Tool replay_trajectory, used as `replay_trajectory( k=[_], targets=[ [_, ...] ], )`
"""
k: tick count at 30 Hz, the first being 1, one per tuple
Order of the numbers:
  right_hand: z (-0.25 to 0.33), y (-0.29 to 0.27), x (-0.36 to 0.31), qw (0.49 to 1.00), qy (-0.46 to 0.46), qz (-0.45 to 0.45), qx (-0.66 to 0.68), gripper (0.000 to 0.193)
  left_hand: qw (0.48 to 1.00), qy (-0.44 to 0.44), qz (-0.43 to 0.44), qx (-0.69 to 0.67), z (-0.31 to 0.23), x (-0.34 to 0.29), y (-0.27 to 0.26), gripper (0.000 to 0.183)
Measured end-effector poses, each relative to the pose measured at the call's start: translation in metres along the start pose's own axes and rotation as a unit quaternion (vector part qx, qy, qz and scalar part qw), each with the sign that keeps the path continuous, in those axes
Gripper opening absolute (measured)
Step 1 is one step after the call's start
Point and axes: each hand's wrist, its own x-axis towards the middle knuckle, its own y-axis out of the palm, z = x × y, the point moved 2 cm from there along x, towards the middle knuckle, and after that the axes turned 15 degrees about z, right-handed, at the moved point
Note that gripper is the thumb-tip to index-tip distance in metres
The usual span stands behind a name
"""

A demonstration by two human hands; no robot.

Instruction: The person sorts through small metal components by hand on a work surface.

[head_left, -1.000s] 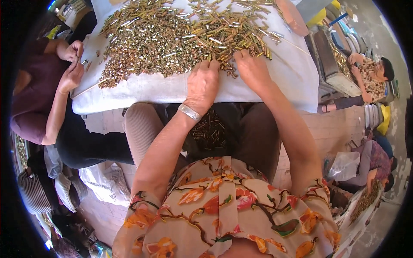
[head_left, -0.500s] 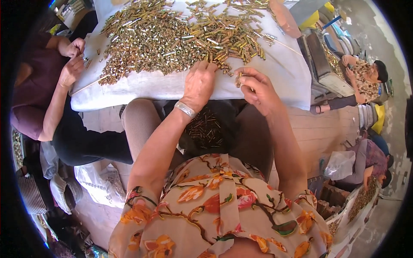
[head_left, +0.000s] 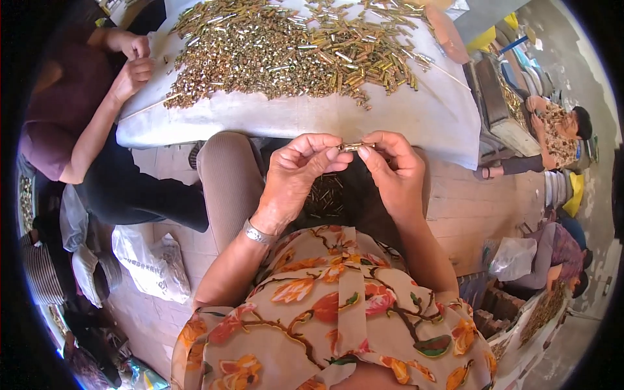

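Over my lap, my left hand (head_left: pixel 296 170) and my right hand (head_left: pixel 398 170) meet fingertip to fingertip. Between them lies a small brass-coloured metal sleeve (head_left: pixel 351 147), held level, with one end pinched in each hand. Whether it is one part or two joined parts is hard to make out. Below my hands, a dark container (head_left: pixel 327 195) between my knees holds several thin metal pieces, partly hidden. In front of me, a large heap of small metal nuts and tubes (head_left: pixel 260 62) covers much of the white cloth on the table (head_left: pixel 273 120).
Thin sticks (head_left: pixel 448 77) lie by the heap's edges. At the left sits a person in a dark top (head_left: pixel 81 117), hands raised at the table's corner. A white sack (head_left: pixel 149 263) stands on the floor. Others work at the right, near a wooden box (head_left: pixel 497 101).
Both hands have drawn back from the heap's near edge toward my body and come together on the metal sleeve. My left hand no longer touches the heap.
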Motion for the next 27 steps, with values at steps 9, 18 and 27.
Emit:
replay_trajectory(
  k=[9, 18, 27],
  targets=[
    [0.002, 0.011, -0.007, 0.997, -0.067, 0.008, -0.041, 0.015, 0.998, 0.055, 0.007, 0.025, -0.002, -0.011, 0.003, 0.018],
    [0.002, 0.015, -0.01, 0.987, -0.124, 0.017, -0.105, 0.013, 0.996, 0.082, -0.011, 0.031, -0.003, -0.012, 0.005, 0.015],
    [0.011, -0.006, -0.002, 0.994, -0.019, 0.109, 0.026, 0.014, 0.993, 0.018, 0.065, 0.102, -0.02, -0.013, -0.005, 0.021]
  ],
)
